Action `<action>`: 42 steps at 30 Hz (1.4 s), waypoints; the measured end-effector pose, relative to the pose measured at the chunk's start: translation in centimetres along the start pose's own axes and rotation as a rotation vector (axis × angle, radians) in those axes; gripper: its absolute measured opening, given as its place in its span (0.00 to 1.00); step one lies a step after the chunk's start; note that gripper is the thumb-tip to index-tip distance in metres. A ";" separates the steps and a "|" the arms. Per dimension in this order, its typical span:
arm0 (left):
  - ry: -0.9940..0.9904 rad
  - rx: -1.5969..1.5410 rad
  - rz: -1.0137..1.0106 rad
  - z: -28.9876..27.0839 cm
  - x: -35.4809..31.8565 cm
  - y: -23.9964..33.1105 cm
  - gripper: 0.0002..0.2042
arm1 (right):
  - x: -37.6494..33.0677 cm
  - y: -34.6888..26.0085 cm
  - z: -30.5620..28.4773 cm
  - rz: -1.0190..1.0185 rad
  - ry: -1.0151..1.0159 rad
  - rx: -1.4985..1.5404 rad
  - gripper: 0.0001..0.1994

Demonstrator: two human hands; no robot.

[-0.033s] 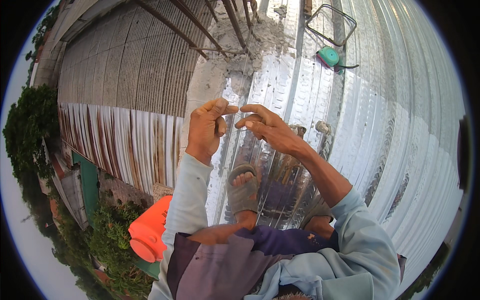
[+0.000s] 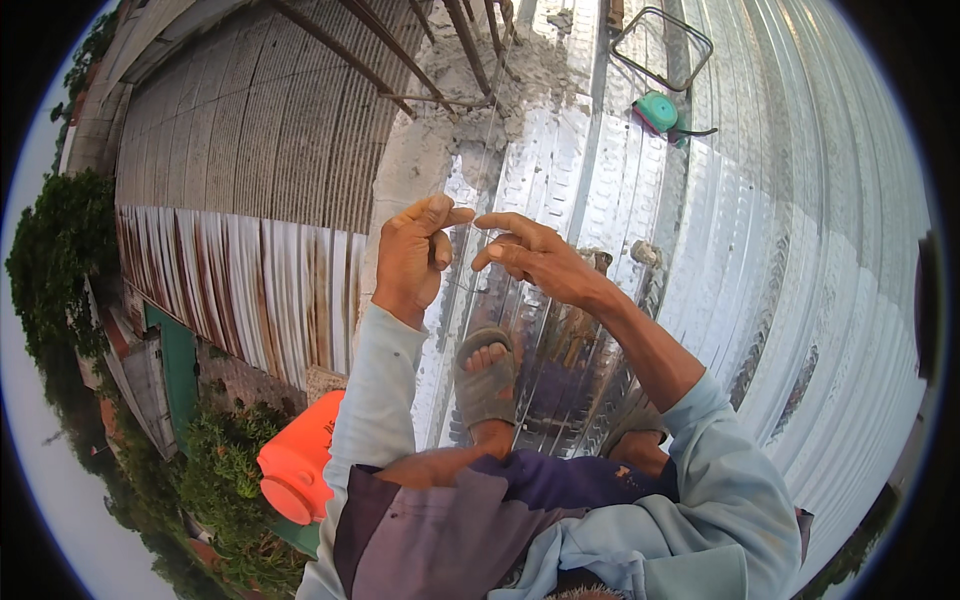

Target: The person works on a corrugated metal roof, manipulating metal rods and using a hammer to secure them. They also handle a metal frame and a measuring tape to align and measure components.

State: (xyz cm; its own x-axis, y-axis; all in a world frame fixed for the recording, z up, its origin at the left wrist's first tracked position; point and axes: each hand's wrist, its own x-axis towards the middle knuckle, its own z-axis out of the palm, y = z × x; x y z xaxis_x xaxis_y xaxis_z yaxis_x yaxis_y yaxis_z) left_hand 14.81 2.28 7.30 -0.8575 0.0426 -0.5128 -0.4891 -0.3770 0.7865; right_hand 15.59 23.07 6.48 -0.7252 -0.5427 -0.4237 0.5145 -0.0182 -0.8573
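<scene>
I squat on a shiny corrugated metal roof [image 2: 760,260] with both hands raised in front of me. My left hand [image 2: 412,258] pinches a thin clear line [image 2: 462,283] between thumb and forefinger. My right hand [image 2: 535,258] is close beside it, fingertips nearly touching the left thumb, and it holds the same line with curled fingers. The line is barely visible and seems to run up toward the concrete patch [image 2: 450,120]. My foot in a grey sandal [image 2: 485,380] rests on the roof below the hands.
A teal round reel-like object [image 2: 658,110] and a wire frame [image 2: 662,45] lie further up the roof. To the left the sheet ends at a drop, with a rusty corrugated roof [image 2: 250,160], an orange tank [image 2: 298,465] and bushes [image 2: 215,480] below.
</scene>
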 end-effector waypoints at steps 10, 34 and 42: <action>0.076 -0.323 -0.095 -0.7 2.3 -0.8 0.09 | 1.6 2.9 -1.3 -0.111 -0.045 -0.319 0.16; 0.016 -0.149 0.220 0.9 0.3 0.0 0.10 | 1.3 1.8 -1.3 -0.097 0.037 -0.445 0.09; -0.004 -0.043 0.291 2.5 0.3 0.1 0.11 | 1.8 2.5 -0.3 0.027 0.192 -0.927 0.09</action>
State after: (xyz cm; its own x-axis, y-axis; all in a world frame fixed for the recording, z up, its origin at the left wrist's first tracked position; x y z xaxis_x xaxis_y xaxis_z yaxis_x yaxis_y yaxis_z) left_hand 14.08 4.62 8.04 -0.9613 -0.0694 -0.2668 -0.2157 -0.4131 0.8848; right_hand 15.43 22.32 3.45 -0.8237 -0.3843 -0.4169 0.0233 0.7117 -0.7021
